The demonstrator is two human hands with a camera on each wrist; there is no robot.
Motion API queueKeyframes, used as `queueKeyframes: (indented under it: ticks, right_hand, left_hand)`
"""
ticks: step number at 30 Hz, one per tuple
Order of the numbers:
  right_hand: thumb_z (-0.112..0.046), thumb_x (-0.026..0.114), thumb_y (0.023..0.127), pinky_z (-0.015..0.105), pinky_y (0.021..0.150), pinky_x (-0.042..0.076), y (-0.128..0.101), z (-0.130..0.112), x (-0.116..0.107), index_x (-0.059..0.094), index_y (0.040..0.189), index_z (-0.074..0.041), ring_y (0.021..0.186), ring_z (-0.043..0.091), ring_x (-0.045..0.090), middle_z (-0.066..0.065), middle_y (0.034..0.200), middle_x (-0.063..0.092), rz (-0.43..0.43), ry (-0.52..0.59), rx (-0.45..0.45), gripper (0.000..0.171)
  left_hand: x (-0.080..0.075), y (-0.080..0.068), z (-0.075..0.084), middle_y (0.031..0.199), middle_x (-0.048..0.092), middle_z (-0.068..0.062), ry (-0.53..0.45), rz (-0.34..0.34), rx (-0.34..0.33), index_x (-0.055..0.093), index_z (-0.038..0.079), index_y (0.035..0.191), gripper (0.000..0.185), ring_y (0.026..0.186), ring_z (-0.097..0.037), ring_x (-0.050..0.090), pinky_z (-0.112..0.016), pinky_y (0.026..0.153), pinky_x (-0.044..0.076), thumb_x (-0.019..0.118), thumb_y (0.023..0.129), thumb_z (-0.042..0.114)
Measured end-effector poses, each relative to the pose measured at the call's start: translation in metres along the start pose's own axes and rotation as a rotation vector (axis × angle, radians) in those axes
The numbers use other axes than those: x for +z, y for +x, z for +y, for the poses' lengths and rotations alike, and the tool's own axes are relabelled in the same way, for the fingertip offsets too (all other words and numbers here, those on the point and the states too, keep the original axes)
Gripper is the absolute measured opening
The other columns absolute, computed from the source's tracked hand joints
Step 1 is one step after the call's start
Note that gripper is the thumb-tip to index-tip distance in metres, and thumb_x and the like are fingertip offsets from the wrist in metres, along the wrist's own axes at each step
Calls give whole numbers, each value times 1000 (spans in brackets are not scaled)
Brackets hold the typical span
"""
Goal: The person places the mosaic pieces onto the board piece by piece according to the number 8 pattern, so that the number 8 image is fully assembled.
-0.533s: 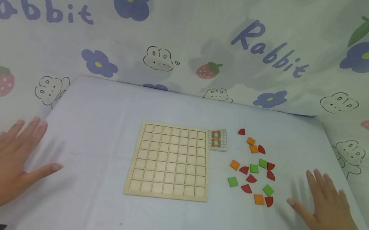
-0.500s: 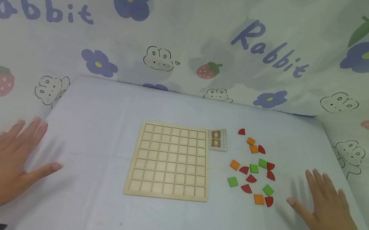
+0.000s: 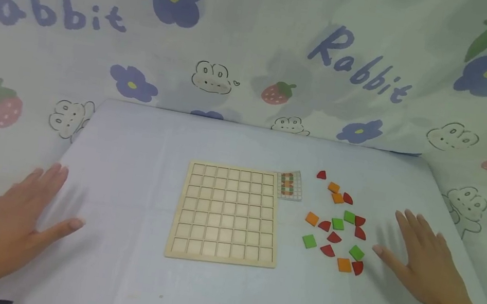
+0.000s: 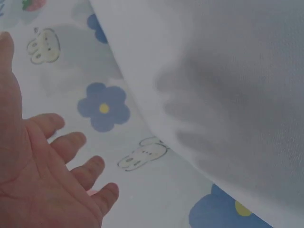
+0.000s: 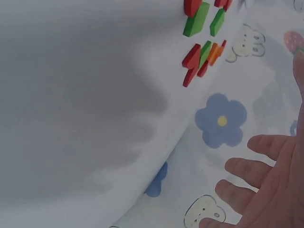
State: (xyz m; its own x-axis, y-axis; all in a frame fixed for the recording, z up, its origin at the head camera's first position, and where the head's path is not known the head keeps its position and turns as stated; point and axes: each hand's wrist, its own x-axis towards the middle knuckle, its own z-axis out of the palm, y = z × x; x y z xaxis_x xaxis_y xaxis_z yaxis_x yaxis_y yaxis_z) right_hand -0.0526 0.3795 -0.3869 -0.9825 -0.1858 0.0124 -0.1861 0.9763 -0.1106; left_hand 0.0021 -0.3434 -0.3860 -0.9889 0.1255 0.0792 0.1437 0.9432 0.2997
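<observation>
Right hand [image 3: 424,268] open, fingers spread and held flat, now shifted in toward nine o'clock, thumb tip close beside the loose coloured tiles [image 3: 337,224] yet touching none; half a second earlier further off from the scatter. Left hand [image 3: 18,221] likewise open and empty, fingers splayed over the white table cover [image 3: 140,158], nudged slightly toward three o'clock. Wooden grid board [image 3: 226,214] at centre, every cell unfilled, unmoved. Small pattern card [image 3: 289,185] at the board's one o'clock corner, touching it. Tiles scattered at three o'clock of the board, red, green and orange. Judging by the drift: a reach toward the tiles starting, nothing yet gripped.
</observation>
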Motion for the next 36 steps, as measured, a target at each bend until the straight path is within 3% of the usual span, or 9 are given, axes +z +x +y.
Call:
queueKeyframes:
  ticks: [8,15,19,27,36]
  right_hand:
    - [-53,66,99,70,123,3,14,-3,-7,23,163,2,153,52,15,33,161,29,9,5,-16,95]
    - [-51,66,99,74,119,18,32,-7,-6,26,163,1,150,53,21,34,160,31,-5,46,-2,91]
    - [-52,68,98,79,110,28,42,-7,-3,27,162,3,147,55,24,35,159,31,-28,68,5,93]
    - [-54,69,97,79,106,33,60,-15,1,29,162,1,145,55,26,34,160,30,-74,126,13,94]
    - [-48,69,100,74,110,35,78,-26,6,46,154,3,144,52,32,30,158,38,-114,132,-46,78]
  left_hand:
    - [1,3,10,174,5,-17,-3,-6,12,6,10,169,113,159,-41,-4,-55,126,-12,77,91,52]
    - [0,19,35,175,11,-14,20,-12,73,9,11,169,122,160,-35,1,-44,128,-8,81,85,61]
    - [7,26,51,175,8,-15,-3,-44,96,6,9,169,132,160,-37,3,-44,129,-7,80,79,71]
    - [21,29,75,175,13,-10,-35,-36,184,10,11,169,138,159,-34,13,-41,130,5,84,71,74]
    - [36,39,99,176,9,-6,-55,-164,168,13,10,169,137,159,-33,16,-55,125,25,85,70,71]
